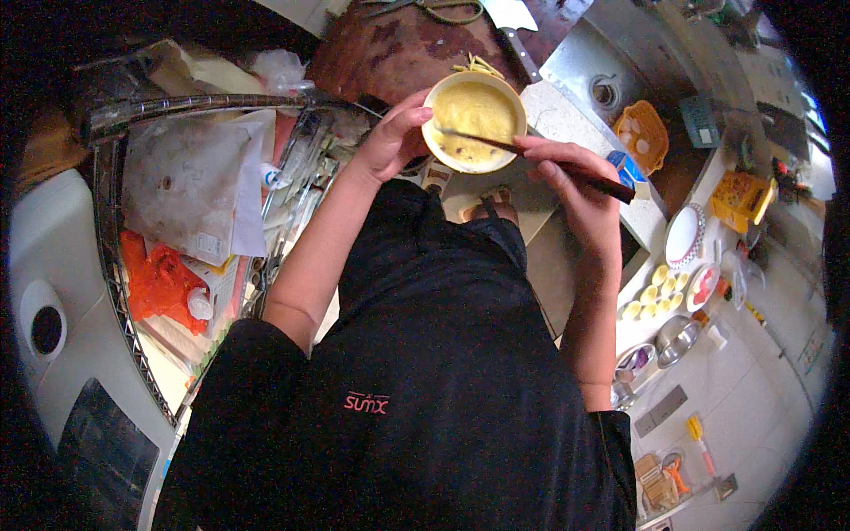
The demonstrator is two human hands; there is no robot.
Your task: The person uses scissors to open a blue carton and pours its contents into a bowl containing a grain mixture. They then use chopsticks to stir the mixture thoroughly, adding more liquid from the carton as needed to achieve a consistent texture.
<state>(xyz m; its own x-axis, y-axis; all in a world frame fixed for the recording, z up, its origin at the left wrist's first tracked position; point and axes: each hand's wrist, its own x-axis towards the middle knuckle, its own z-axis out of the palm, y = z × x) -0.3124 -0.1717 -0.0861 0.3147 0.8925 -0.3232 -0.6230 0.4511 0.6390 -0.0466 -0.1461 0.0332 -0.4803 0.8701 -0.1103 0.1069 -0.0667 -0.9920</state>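
Observation:
My left hand [393,136] grips the left rim of a round bowl [521,106], its thumb over the edge. Inside is a pale yellow mixture [479,106], with a few dark bits near the side closest to me. Dark chopsticks or a similar slim utensil [564,166] are held in my right hand [584,179]. Their thin end reaches across the bowl into the mixture; I cannot tell whether it is one stick or two. Some thin yellow-green strips [479,64] show just beyond the bowl's far rim, on a dark reddish-brown surface [398,60].
A cleaver [518,43] lies beyond the bowl, by the metal sink [578,60]. An orange basket [647,126] holds pale round items. The right counter bears a white plate [682,235], several small yellow cups [654,295] and metal bowls [676,338]. At left stands a loaded wire rack [106,219].

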